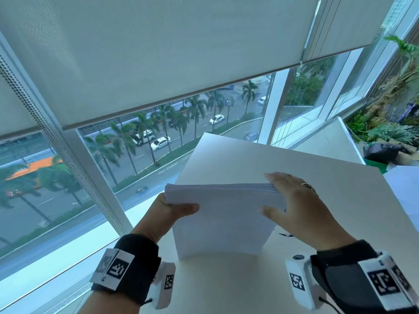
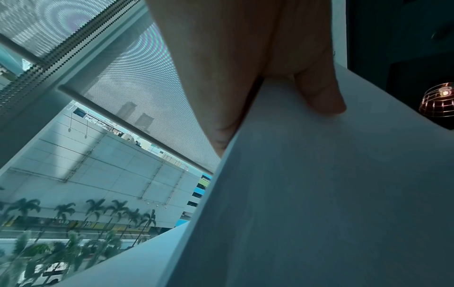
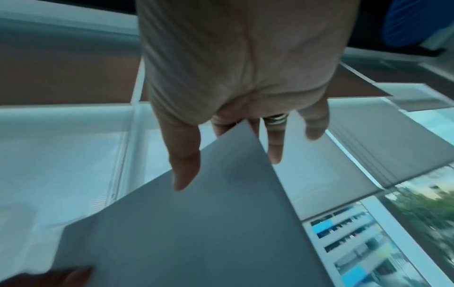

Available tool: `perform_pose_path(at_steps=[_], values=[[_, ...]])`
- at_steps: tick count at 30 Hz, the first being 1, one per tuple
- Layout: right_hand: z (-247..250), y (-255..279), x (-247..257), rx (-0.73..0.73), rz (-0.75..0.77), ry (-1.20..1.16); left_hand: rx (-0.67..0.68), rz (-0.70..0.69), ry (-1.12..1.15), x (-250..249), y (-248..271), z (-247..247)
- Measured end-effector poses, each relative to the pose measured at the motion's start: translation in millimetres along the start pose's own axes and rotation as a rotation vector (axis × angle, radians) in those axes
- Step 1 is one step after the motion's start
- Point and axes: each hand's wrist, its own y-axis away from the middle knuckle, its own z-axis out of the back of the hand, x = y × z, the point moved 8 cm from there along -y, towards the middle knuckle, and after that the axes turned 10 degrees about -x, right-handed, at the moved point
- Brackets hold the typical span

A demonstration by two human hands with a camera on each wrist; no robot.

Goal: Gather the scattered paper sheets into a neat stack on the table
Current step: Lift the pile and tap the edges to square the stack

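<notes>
A thick stack of white paper sheets (image 1: 222, 223) stands on its lower edge on the white table (image 1: 238, 159), tilted a little away from me. My left hand (image 1: 172, 207) grips its left edge, thumb across the front and fingers hidden behind. My right hand (image 1: 294, 200) straddles the upper right corner, thumb on the front face and straight fingers behind the top edge. In the left wrist view the thumb (image 2: 324, 97) presses on the paper stack (image 2: 319, 194). In the right wrist view the paper stack's (image 3: 196, 233) corner sits between the right hand's (image 3: 245, 68) thumb and fingers.
The table stands against a large window with a half-lowered roller blind (image 1: 158, 53). Another white sheet (image 1: 405, 189) lies past the table's right edge. A dark bag (image 1: 381, 152) and plants (image 1: 390, 130) sit at the far right.
</notes>
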Motion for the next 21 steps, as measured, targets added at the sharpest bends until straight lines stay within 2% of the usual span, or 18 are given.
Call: perform_pose_path(at_steps=[3,5,7,12,21], values=[[-5,0,-29,-0.066,-0.197,-0.521,-0.006,-0.002,-0.007,0,1,0],[-28,3,-43,-0.002,-0.352,-0.895,-0.014,-0.004,-0.013,0,2,1],[-55,6,-50,0.066,-0.414,-1.079,-0.019,-0.003,-0.015,-1,2,0],[-82,3,-49,0.183,-0.397,-1.189,-0.049,0.009,-0.033,-2,3,2],[-81,-3,-43,0.099,-0.479,-1.145,-0.291,-0.057,0.023,-6,4,7]])
